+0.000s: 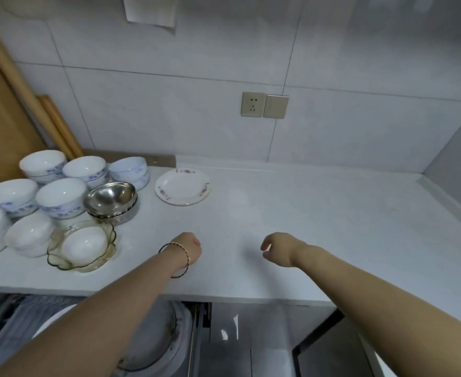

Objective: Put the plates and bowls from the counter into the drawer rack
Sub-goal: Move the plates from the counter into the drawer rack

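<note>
Both arms are stretched out over the white counter (305, 227), and nothing's being carried. The left hand (191, 247) is held just over the front part of the counter, with bracelets (181, 258) worn at the wrist. Its fingers are tucked out of sight behind the back of the hand, so its grip can't be told. The right hand (277, 250) is held near it, fingers loosely curled downward, nothing pinched.

The plates (181, 190), floral-rimmed and stacked, are sat further back on the counter, well apart from both hands. The bowls (60, 198) are crowded at the left end: mostly blue-patterned white ones, plus a steel bowl (111, 197) nested on another. A white bowl (85, 244) is sat inside a scalloped glass dish (53, 254), which is nearest the left hand.

The drawer rack (194, 344) is seen pulled out below the counter edge, with a white plate (155, 336) already stood in it.
</note>
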The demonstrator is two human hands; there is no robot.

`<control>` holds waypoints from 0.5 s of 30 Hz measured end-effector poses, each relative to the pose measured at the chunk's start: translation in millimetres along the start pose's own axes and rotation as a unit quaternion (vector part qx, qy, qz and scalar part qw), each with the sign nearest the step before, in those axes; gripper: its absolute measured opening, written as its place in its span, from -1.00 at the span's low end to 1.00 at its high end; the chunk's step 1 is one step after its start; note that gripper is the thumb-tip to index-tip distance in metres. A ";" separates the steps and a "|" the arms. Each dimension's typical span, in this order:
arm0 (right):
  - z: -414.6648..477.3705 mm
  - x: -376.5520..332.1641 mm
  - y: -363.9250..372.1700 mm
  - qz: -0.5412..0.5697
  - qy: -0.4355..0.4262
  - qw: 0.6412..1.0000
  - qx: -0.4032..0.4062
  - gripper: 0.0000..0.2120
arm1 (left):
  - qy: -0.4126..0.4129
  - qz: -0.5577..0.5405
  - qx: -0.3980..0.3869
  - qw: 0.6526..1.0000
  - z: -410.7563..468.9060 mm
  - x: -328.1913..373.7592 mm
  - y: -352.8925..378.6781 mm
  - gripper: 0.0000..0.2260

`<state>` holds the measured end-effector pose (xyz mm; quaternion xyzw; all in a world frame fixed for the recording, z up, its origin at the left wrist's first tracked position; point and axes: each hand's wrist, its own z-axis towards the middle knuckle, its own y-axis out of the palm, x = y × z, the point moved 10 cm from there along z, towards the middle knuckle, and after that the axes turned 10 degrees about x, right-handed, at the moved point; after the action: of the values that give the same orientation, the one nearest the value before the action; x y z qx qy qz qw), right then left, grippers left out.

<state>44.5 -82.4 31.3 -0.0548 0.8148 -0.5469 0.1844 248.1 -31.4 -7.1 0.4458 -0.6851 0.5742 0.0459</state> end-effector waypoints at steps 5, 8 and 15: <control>64.8 -9.9 -16.3 0.006 -0.004 1.000 -0.009 -0.65 | -0.047 -0.036 0.020 0.998 67.2 -11.0 -20.4 -0.77; 102.8 -18.6 -16.7 0.006 -0.007 1.000 -0.029 -0.65 | -0.085 -0.063 0.029 0.994 97.3 -23.4 -27.4 -0.76; 201.1 -41.6 8.4 0.017 -0.022 0.998 -0.065 -0.67 | -0.156 -0.144 0.063 0.975 165.7 -51.8 -32.0 -0.87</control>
<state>156.5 -242.1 -33.5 -0.0646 0.8449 -0.4885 0.2081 374.7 -137.7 -68.8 0.6257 -0.5751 0.5269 -0.0077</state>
